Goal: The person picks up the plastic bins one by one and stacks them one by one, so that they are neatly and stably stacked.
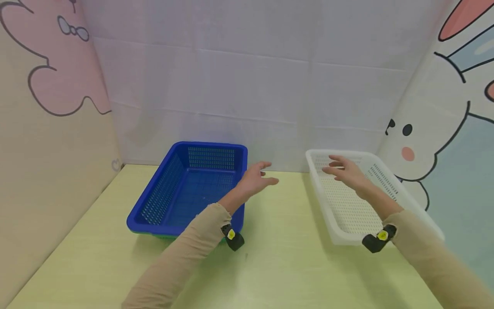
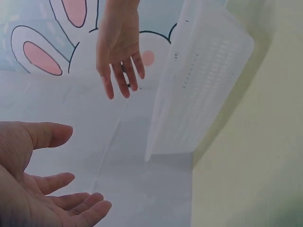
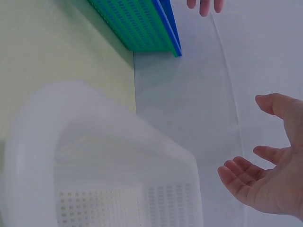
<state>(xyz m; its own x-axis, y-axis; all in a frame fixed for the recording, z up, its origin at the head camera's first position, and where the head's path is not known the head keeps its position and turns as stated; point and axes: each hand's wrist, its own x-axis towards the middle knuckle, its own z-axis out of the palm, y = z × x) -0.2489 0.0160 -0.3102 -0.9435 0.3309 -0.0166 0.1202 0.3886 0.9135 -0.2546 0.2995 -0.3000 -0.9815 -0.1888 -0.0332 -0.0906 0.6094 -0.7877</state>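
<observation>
On the left of the table stands a blue basket [image 1: 200, 189] with perforated walls; a green basket [image 3: 128, 23] shows beneath its rim in the right wrist view. My left hand [image 1: 255, 180] hovers by its right rim, fingers spread and holding nothing. A white perforated basket [image 1: 347, 206] stands on the right side. Over it is my right hand [image 1: 347, 174], fingers loosely extended, with nothing in its grasp. Thumb and fingers stand apart on the left hand [image 2: 52, 179] in its wrist view, and likewise on the right hand [image 3: 265, 165] in its own.
The pale yellow-green table [image 1: 281, 257] runs between the two baskets. A white cloth wall [image 1: 251, 86] rises right behind them. Side panels carry a pink cartoon shape [image 1: 69, 81] on the left and a white cartoon rabbit [image 1: 432, 116] on the right.
</observation>
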